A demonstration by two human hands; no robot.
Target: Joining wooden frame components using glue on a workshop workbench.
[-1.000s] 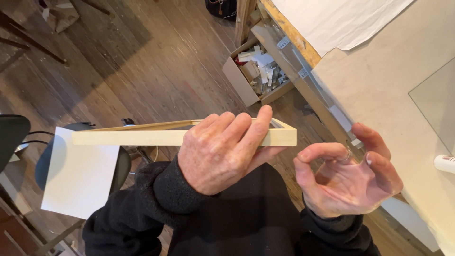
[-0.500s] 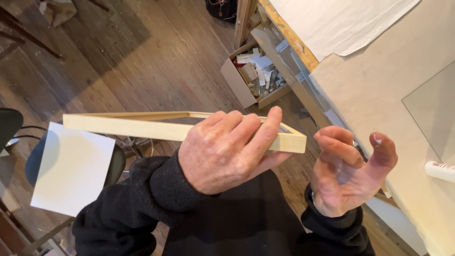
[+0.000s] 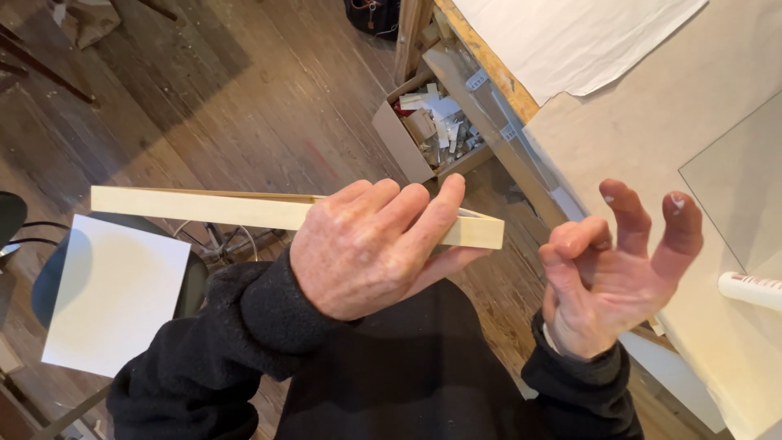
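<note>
Your left hand (image 3: 366, 248) grips the light, stiff wooden frame (image 3: 204, 209) near its corner; your right hand (image 3: 615, 269) hangs open, empty, beside it.

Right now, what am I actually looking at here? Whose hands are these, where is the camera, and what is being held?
There is no machine here. The picture comes from a camera worn on a person's head, looking down past black sleeves at their own two bare hands. The left hand grips a pale wooden frame, seen edge-on, its fingers wrapped over the near end. The right hand holds nothing: it is open, fingers curled, with white smears on the fingertips. To the right is a work table with white paper, a sheet of glass and a white tube. On the wooden floor stands a cardboard box of scraps; at left a white sheet lies on a chair.
</note>
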